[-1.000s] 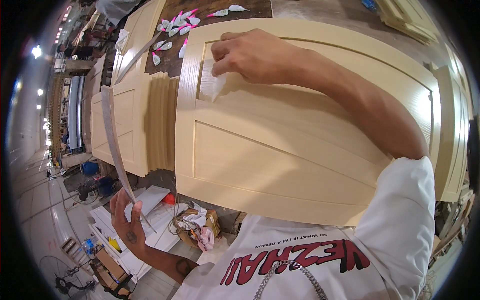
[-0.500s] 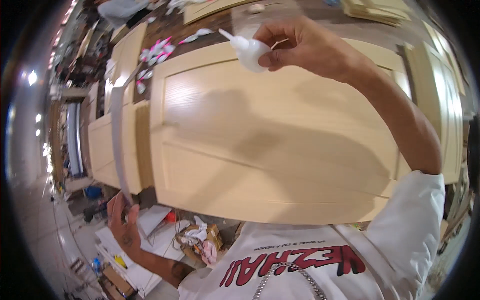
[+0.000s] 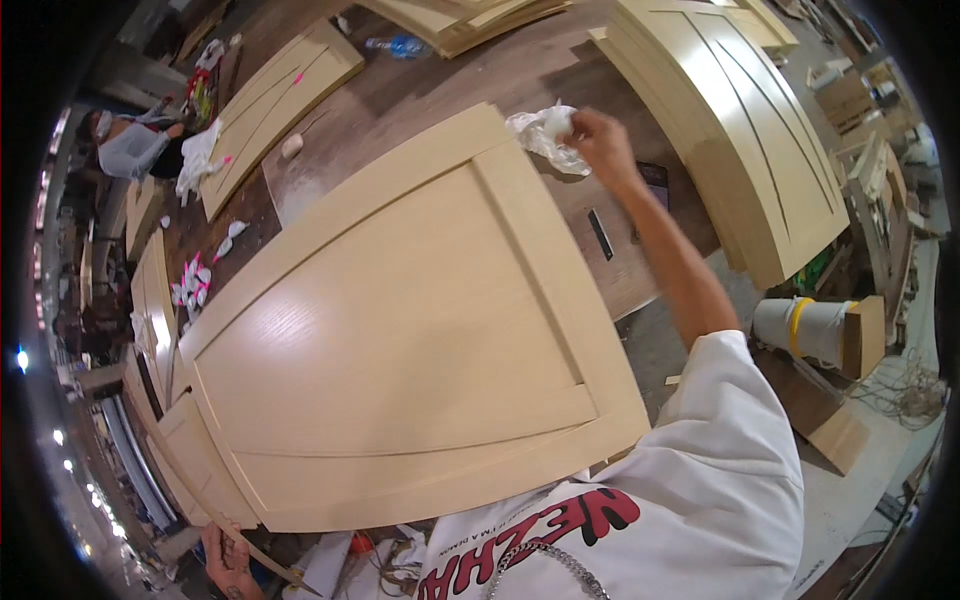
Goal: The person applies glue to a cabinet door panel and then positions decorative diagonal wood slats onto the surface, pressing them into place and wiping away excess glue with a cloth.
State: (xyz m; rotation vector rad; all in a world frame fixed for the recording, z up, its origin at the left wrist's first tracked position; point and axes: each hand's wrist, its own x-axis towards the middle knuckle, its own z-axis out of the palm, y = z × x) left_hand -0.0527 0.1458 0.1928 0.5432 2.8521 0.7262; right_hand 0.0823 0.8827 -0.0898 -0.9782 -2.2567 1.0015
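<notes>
A wide cream panel door (image 3: 390, 340) with a recessed centre lies in front of me. Past its far right corner my right hand (image 3: 600, 145) is closed, with bent fingers, on a small white squeeze bottle (image 3: 559, 124). The bottle is against a crumpled white plastic bag (image 3: 548, 150), so its outline is hard to separate. At the lower left, my left hand (image 3: 230, 562) grips a long thin strip (image 3: 185, 470) that runs along the panel's left edge.
Cream panels stand stacked (image 3: 715, 130) at the right and more (image 3: 460, 20) lie at the back. Pink-tipped white pieces (image 3: 195, 282) lie left of the door. A clear blue bottle (image 3: 400, 46) and a black flat bar (image 3: 600, 234) rest on the brown bench. A person (image 3: 135, 145) is far left.
My right hand has carried the squeeze bottle from above the door to the white bag beyond its corner. My view has turned right. The left hand still holds the strip.
</notes>
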